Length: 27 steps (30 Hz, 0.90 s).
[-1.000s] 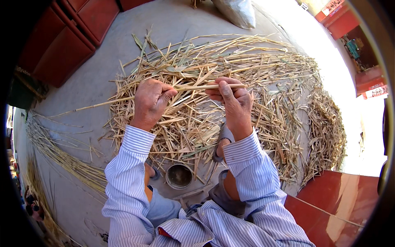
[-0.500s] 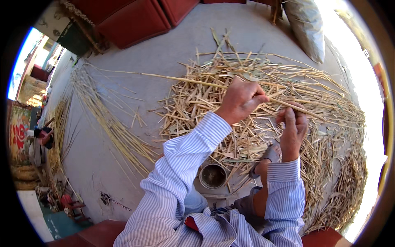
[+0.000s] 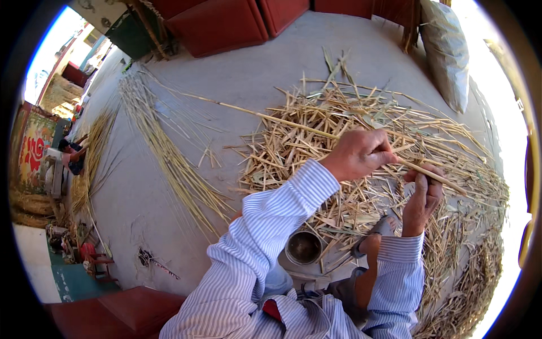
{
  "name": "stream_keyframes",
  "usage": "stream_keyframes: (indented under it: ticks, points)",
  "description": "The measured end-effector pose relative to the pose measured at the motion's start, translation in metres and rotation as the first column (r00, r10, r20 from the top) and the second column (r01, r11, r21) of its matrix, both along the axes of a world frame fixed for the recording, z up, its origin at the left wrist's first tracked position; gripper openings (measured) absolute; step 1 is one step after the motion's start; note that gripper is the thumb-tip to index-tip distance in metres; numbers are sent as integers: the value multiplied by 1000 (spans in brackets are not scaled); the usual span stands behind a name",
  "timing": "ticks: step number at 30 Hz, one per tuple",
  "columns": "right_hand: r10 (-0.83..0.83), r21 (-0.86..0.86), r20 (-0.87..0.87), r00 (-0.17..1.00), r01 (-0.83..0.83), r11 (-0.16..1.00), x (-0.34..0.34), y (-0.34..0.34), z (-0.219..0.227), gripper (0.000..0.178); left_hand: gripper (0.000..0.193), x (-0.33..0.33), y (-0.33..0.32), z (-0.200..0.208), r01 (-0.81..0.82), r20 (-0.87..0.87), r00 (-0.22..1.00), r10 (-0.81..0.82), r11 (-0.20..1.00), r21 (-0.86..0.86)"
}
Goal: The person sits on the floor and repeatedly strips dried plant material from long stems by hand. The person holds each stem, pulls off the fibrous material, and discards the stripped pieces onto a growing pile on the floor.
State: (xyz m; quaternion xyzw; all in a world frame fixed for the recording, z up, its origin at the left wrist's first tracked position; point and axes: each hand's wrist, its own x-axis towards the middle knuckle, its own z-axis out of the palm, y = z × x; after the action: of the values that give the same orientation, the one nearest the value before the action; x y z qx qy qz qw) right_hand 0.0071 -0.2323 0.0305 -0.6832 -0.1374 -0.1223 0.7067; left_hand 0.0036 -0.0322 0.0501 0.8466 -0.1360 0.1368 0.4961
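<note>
A long, thin straw-coloured stalk (image 3: 282, 122) runs from the upper left across the pile and down to the right. My left hand (image 3: 361, 155) is closed around it in a fist, knuckles up. Beyond that fist, near the stalk's right end, the fingers of my right hand (image 3: 422, 199) pinch it from below. The end pokes out a little past the right fingers. Beneath both hands lies a heap of dry cut leaf sheaths (image 3: 305, 141), spread loosely over the floor.
A bundle of long stalks (image 3: 169, 150) lies on the grey floor at left. Near my knees stands a round metal pot (image 3: 304, 247). Red padded seats (image 3: 220, 28) line the far side, beside a full pale sack (image 3: 446, 56). A person (image 3: 73, 156) sits at far left.
The view has tilted slightly, so the floor, heap and seats appear lower and farther right. Both hands keep their hold on the stalk, with little change between them.
</note>
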Motion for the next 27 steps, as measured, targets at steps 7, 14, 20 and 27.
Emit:
stream_keyframes:
  ticks: [7, 14, 20, 27]
  points:
    - [258, 184, -18, 966, -250, 951, 2, 7, -10, 12, 12, -11, 11, 19, 104, -381, 904, -193, 965, -242]
    - [283, 325, -566, 774, -106, 940, 9, -5, -16, 31, 19, -9, 22, 20, 76, -245, 963, -114, 984, -158]
    - [117, 203, -191, 975, -77, 976, 2, -32, -1, 38, 19, 10, 45, -13, -40, -260, 966, 4, 990, -134]
    - [93, 148, -226, 970, -60, 987, -2, -27, -4, 29, 24, 11, -5, -8, 177, -312, 934, -175, 984, -25]
